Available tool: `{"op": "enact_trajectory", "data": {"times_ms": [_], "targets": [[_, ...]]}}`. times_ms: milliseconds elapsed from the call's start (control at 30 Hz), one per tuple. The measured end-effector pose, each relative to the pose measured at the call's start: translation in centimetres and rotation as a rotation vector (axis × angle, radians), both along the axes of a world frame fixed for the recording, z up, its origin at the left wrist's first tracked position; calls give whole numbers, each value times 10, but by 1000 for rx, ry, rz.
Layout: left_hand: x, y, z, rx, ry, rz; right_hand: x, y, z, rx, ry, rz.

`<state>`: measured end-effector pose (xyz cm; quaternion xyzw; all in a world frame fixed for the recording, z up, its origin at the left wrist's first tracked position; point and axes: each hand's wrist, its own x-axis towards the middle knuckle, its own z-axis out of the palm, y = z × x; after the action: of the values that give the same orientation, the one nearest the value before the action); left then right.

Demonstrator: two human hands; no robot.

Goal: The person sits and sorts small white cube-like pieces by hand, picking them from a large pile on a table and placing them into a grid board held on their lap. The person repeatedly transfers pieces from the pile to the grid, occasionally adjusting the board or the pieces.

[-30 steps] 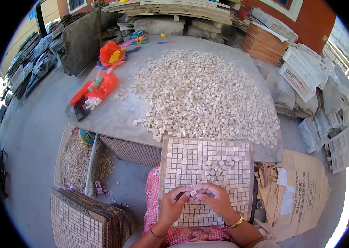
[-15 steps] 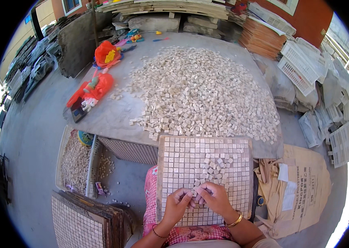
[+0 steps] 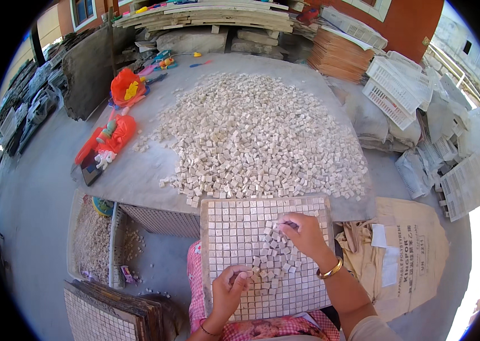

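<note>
On my lap rests a square tray (image 3: 210,238) with small pale stone mosaic tiles (image 3: 228,227) set in a grid of slots. A heap of loose tiles (image 3: 277,250) lies over the grid's middle and right. At the heap's upper end my right hand (image 3: 305,234) pinches a small tile between thumb and fingertips. My left hand (image 3: 230,288) is beside the heap's lower left edge, thumb and fingers curled together; whatever is at its fingertips is too small to make out.
Beyond the tray a wide table (image 3: 160,162) bears a big pile of tiles (image 3: 257,136). Red plastic bags (image 3: 123,133) with toys lie on its left. A white crate (image 3: 116,250) of tiles and a stack of filled trays (image 3: 98,312) stand left, a brown sack (image 3: 416,256) right.
My hands were together at the heap's lower end. The right has moved up and away to the heap's far end; the left has shifted left. The whole view has moved slightly.
</note>
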<state>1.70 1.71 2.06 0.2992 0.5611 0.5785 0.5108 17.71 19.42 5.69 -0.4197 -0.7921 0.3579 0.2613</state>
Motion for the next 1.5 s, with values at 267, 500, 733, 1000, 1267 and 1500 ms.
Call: {"op": "enact_trajectory", "data": {"times_ms": [267, 500, 733, 1000, 1267, 1500], "targets": [[-7, -3, -9, -42, 12, 38, 1, 49, -27, 220, -302, 64], [-10, -1, -11, -41, 69, 38, 4, 45, -28, 234, -344, 93], [-10, -2, -14, -37, 52, 53, 21, 48, -3, 160, -345, 85], [-2, 77, 8, 276, 766, -75, 28, 33, -23, 233, -361, 154], [17, 120, -5, 207, 1046, -183, 24, 42, -24, 228, -159, 68], [24, 119, -8, 220, 1064, -119, 21, 39, -32, 270, -141, 20]]}}
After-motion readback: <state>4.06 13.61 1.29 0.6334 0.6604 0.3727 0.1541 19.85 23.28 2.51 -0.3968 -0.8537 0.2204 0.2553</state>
